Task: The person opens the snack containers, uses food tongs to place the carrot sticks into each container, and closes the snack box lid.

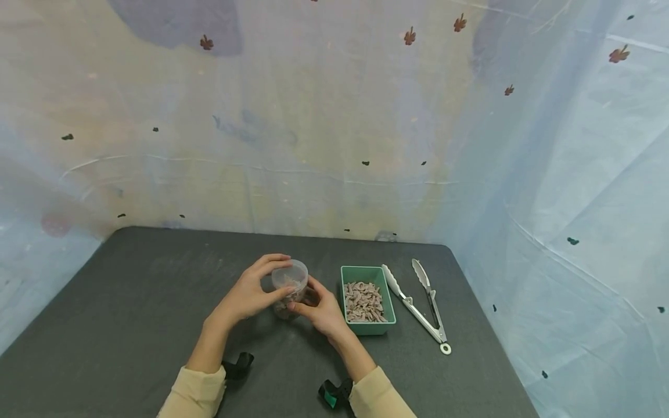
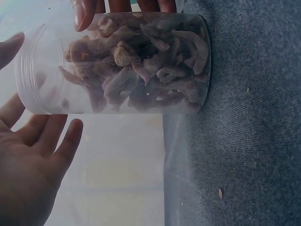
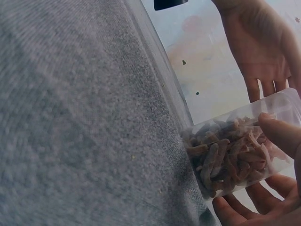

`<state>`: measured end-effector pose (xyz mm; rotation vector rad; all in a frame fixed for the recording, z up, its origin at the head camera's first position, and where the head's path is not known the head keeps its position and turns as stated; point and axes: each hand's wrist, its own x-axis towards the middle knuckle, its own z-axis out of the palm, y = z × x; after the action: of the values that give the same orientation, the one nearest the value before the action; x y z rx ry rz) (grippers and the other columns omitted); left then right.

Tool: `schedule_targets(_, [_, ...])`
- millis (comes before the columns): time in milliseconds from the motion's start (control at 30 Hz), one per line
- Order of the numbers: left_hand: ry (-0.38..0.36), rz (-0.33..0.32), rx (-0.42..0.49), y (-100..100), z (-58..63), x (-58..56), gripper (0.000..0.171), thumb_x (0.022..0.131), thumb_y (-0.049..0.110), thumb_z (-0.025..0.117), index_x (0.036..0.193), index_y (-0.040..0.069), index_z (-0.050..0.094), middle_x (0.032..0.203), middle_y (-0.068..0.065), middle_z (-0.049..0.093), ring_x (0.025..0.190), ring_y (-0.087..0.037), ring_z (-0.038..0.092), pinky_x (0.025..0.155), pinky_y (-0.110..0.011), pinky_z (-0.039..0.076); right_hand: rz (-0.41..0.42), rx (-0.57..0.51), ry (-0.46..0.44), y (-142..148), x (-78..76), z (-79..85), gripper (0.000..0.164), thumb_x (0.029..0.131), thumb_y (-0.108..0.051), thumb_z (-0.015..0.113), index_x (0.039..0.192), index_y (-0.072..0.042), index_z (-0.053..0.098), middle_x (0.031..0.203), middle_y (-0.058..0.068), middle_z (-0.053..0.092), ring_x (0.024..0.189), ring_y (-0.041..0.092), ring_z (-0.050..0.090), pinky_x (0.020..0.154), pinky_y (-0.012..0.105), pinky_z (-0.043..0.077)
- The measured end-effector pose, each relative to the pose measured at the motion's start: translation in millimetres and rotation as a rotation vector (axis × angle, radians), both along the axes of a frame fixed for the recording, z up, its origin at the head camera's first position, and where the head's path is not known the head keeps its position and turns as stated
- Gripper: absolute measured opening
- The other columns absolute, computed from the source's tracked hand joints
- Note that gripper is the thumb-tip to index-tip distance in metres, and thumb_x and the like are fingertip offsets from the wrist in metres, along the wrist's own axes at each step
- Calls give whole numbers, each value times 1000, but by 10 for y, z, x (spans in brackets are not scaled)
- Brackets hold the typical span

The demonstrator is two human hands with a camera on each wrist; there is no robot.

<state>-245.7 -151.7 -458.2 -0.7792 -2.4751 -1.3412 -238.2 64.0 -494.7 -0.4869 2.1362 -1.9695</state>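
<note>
A clear plastic jar (image 1: 295, 274) stands near the middle of the dark table, partly filled with brownish-grey dried strips (image 2: 141, 61). My left hand (image 1: 253, 295) spans the jar's top end, thumb on one side and fingers on the other. Lower down, my right hand (image 1: 325, 313) grips the jar's side between thumb and fingers. In the left wrist view, fingertips of the right hand curve over the jar's far side. The jar's base is right at the cloth in both wrist views.
Right of the jar, a green rectangular tub (image 1: 369, 330) holds many pale strips (image 1: 364, 299). Spread metal tongs (image 1: 424, 323) lie beyond it, near the table's right edge. A small crumb (image 2: 220, 193) lies on the dark cloth (image 1: 130, 302). Patterned plastic sheeting (image 1: 313, 128) hangs behind and at the sides.
</note>
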Motion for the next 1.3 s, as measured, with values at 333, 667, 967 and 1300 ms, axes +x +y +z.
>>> schedule_targets(333, [-35,-99,39,-36,-1,-6,55,97,7,75,148,11,57,160,-11,43,148,-40,38,106,-68,43,-14,14,-3,-1,-4,-2,72,97,-15,77,160,-13,42,157,16,47,144,36,47,114,53,43])
schedule_targets(667, [-37,29,42,-33,2,-3,59,94,22,81,147,14,56,157,-11,42,139,-37,46,105,-65,44,-19,19,-4,-7,-1,-4,72,97,-16,77,160,-13,42,157,16,48,143,36,48,115,53,42])
schedule_targets(967, [-84,36,16,-50,13,-1,58,91,26,84,142,11,61,144,-13,49,128,-38,53,102,-64,47,-17,21,-4,-4,9,0,73,97,-16,77,160,-12,41,157,17,47,143,36,48,114,53,43])
schedule_targets(1300, [-76,-3,-3,-75,11,15,53,97,21,78,145,8,59,150,-14,49,133,-40,52,101,-65,47,-15,26,-12,1,12,-5,74,98,-16,77,161,-11,39,157,17,47,143,36,49,112,52,46])
